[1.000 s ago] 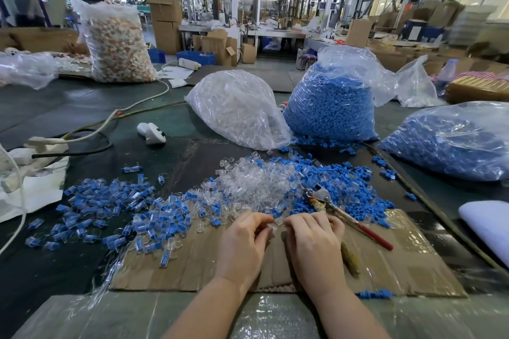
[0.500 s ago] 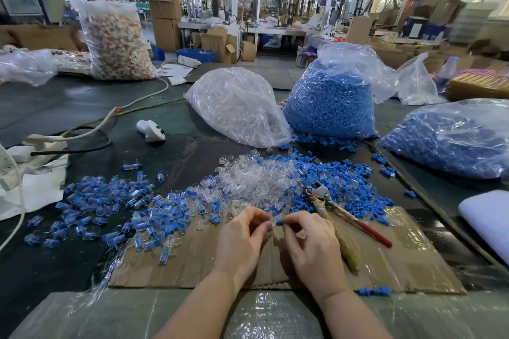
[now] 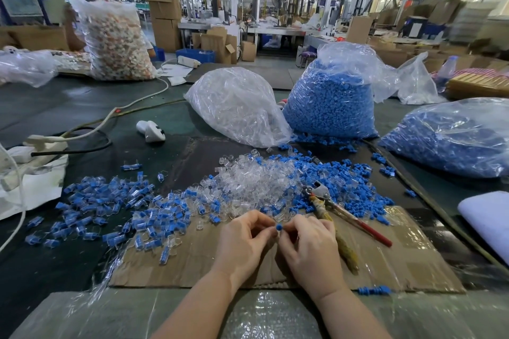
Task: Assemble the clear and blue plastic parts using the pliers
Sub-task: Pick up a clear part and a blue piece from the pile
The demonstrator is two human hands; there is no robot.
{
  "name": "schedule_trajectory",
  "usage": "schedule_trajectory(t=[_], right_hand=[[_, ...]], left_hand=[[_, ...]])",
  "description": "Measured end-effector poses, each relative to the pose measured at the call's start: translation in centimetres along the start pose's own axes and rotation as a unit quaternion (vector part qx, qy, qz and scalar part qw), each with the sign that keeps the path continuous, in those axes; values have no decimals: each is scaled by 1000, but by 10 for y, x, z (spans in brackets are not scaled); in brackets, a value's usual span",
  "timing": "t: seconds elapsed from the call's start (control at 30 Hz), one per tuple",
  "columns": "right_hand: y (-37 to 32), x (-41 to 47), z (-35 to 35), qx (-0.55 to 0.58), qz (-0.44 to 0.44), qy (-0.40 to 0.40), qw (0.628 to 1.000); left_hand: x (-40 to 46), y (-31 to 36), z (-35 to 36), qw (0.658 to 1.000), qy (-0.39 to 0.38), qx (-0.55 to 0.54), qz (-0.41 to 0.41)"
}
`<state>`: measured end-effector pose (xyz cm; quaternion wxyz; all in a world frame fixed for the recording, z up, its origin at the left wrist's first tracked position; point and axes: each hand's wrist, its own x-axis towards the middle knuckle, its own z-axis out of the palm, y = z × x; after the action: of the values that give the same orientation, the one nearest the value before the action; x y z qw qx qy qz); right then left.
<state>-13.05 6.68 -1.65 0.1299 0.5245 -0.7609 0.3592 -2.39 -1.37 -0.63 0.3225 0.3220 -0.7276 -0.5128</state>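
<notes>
- Both my hands meet over the cardboard sheet on the table: left hand and right hand curl their fingers, pinching one small blue plastic part between the fingertips.
- Pliers lie beside my right hand, untouched, against the loose clear parts.

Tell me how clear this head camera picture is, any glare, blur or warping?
Head view: wide-angle warping bows the ceiling and table edges; hands and blue part sharp; right background boxes smeared; glare on the clear bag and bubble wrap.
</notes>
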Motion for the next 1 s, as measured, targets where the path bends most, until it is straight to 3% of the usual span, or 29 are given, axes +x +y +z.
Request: schedule_trajectory(t=[0.37, 1.0], right_hand=[[3, -1, -2, 16, -60, -12, 998], [-2, 2, -3, 48, -78, 10, 996]], left_hand=[[3, -4, -1, 999, 11, 33, 4], [3, 0, -4, 1000, 10, 29, 6]])
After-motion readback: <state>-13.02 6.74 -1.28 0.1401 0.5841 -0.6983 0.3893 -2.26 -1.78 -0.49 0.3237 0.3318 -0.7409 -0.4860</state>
